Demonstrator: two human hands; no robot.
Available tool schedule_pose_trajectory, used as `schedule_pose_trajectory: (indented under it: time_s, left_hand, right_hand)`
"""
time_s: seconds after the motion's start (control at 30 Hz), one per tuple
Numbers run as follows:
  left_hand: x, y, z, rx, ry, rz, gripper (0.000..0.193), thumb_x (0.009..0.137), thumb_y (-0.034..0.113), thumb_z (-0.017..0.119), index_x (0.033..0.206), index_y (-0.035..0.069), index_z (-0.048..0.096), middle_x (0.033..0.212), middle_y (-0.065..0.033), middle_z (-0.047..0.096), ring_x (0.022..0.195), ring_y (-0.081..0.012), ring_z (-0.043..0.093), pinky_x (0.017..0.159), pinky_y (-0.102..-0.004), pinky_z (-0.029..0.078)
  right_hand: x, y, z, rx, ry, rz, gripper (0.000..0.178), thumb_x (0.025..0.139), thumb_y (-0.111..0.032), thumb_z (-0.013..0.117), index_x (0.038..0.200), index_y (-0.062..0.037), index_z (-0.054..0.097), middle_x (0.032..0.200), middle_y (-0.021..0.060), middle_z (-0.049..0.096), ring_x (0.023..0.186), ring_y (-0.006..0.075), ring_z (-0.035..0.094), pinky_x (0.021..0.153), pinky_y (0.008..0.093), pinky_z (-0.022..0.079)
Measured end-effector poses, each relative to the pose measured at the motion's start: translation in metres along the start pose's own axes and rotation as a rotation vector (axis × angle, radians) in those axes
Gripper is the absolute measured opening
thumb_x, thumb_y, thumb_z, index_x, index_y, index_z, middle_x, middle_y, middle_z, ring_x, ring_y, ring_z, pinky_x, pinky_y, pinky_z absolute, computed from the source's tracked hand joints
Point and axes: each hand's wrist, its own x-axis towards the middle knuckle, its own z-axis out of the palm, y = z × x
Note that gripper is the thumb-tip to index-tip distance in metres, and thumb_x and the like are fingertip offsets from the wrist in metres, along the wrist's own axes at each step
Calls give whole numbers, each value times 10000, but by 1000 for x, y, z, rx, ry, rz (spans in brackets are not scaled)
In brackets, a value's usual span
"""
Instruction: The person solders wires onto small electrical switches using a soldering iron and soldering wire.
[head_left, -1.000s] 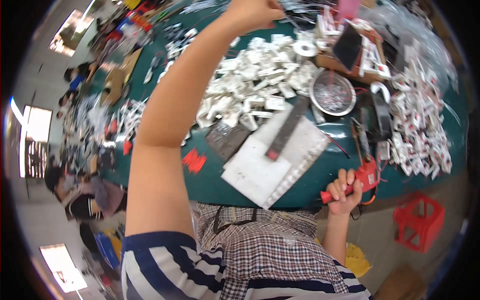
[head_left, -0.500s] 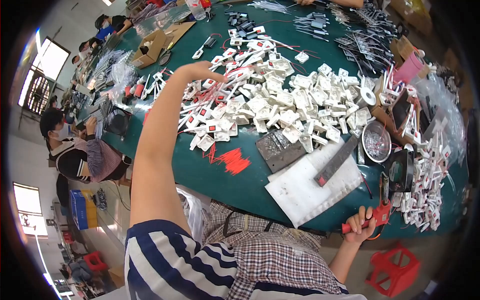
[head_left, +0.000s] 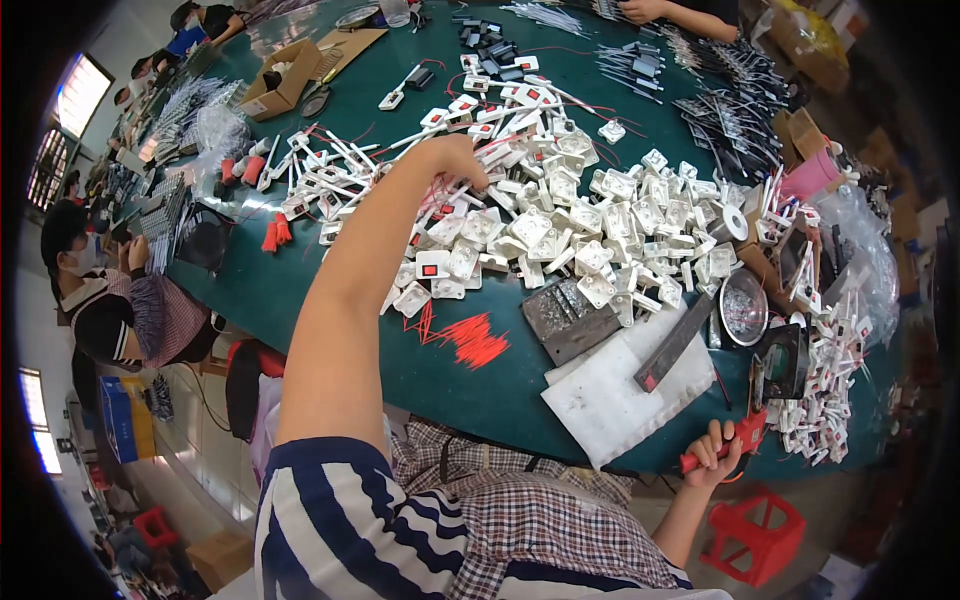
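Note:
My left hand (head_left: 458, 160) reaches over the left side of a big heap of white plastic housings (head_left: 640, 215), some with red switches and white cables. Its fingers bend down among the parts and red wires there, and what they touch is hidden. At the lower right, my right hand (head_left: 712, 455) is wrapped round the handle of a red gun-shaped tool (head_left: 750, 430), which looks like a soldering gun, its metal front end pointing away from me. Cut red wires (head_left: 475, 340) lie on the green table in front of the heap.
A white pad (head_left: 610, 400) lies near the front edge, with a dark metal block (head_left: 570, 320) and a long dark bar (head_left: 680, 340) on it. Right of these stand a metal bowl (head_left: 743, 305) and more white parts (head_left: 820, 410). A red stool (head_left: 755, 535) stands below. Co-workers sit around.
My left hand has moved right and slightly down into the heap, its fingers now bent downward. The view has shifted a little; my right hand still grips the red tool.

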Motion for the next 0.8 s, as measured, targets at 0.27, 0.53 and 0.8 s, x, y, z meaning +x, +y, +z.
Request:
schedule_pose_trajectory:
  time_s: [0.27, 0.53, 0.8]
  left_hand:
    - [-13, -2, 6, -43, 66, 166, 763, 541, 443, 800, 1101, -35, 598, 1128, -198, 617, 1015, -302, 596, 870, -366, 465]
    - [-46, 59, -24, 404, 417, 128, 866, 560, 536, 808, 1233, 45, 573, 1205, -185, 585, 1122, -299, 577, 917, -403, 478]
    - [27, 226, 36, 168, 348, 629, 689, 752, 687, 586, 1251, 213, 598, 1266, -149, 569, 1156, -317, 563, 934, -458, 453]
  right_hand:
    - [-2, 0, 1, 15, -4, 14, 175, 979, -197, 496, 938, -45, 420, 758, 57, 407, 457, 76, 414, 478, 224, 403]
    - [1, -2, 0, 14, 21, 9, 197, 945, -194, 543, 902, -62, 405, 747, 40, 413, 426, 46, 393, 477, 217, 395]
    - [2, -1, 1, 27, 42, 10, 191, 932, -191, 554, 879, -56, 428, 738, 35, 416, 419, 42, 387, 467, 215, 387]
